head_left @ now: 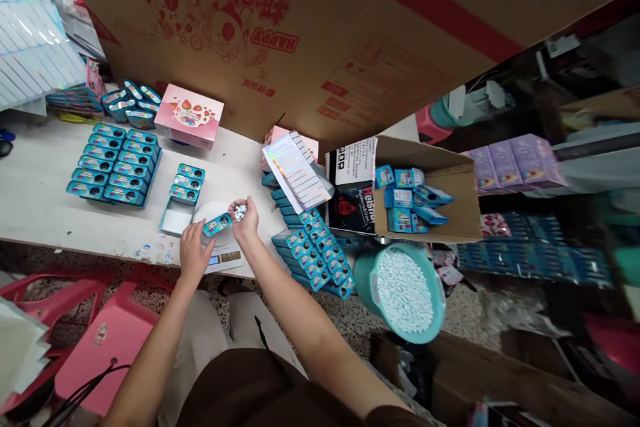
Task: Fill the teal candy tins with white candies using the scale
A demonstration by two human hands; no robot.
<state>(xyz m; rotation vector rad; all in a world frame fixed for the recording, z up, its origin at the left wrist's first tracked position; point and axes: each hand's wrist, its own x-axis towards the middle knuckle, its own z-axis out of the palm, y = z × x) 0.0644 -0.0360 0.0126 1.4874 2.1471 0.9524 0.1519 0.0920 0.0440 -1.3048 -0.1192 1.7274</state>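
My left hand (194, 250) has its fingers on a small blue pack (216, 225) with a dark round window, held over a round white plate (201, 211) on a scale (225, 260). Just right of that pack, my right hand (246, 219) is cupped around several small white candies (240, 212). Behind my left hand, an open blue display tray (175, 219) has a few blue packs (187, 181) in its far part and bare white card in its near part.
Filled blue trays (117, 163) stand at left, more blue packs (313, 250) right of my hands. Pink boxes (189, 115) sit at the back. A carton (453, 203) holds blue packs beside a teal bucket (404, 290) of white candies. A large cardboard sheet (300, 33) rises behind.
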